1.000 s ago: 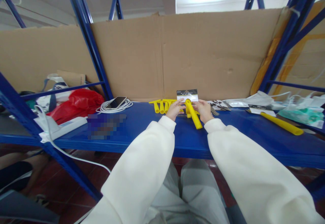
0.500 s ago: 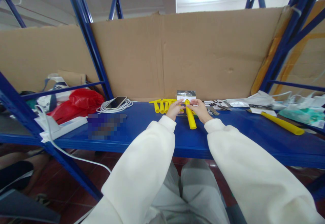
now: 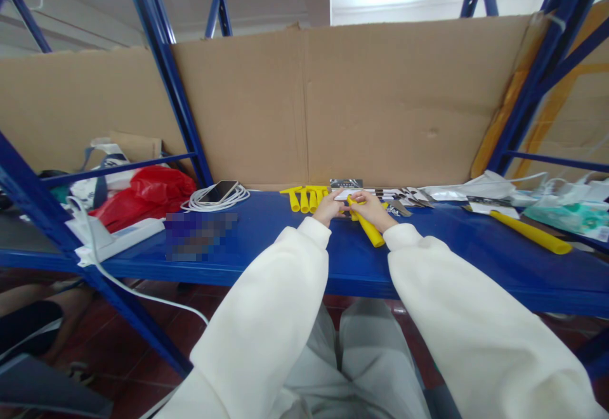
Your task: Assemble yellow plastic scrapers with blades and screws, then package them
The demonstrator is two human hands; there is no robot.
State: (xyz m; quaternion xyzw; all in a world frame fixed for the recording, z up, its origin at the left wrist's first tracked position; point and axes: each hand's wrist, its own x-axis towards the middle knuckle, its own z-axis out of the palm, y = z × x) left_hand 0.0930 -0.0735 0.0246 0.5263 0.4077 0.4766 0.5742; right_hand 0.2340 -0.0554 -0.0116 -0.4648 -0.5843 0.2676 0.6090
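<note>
1. Just right of the row of yellow plastic tube handles (image 3: 304, 202) is the bare left hand (image 3: 328, 208). Its fingers are bent, but I can't tell if they pinch anything. It might bump the row if it swings left.
2. Farther right of the row is the yellow plastic tool with a round tube handle (image 3: 369, 230). The bare right hand (image 3: 374, 211) has its fingers curled on the top end. The fat end sticks out free, so it could twist or drop if that grip is loose.
3. Right of the tool, farther from the row, are the spread-out black-and-white paper cards (image 3: 416, 197). A sideways push could mess them up.
4. Left of the row, a blurry patch (image 3: 200, 235) hides what is there.
5. The left hand may hide the row's right end.
6. Right of the row, fingers cover the tool's top and part of the black-and-white paper card (image 3: 346, 184).
</note>
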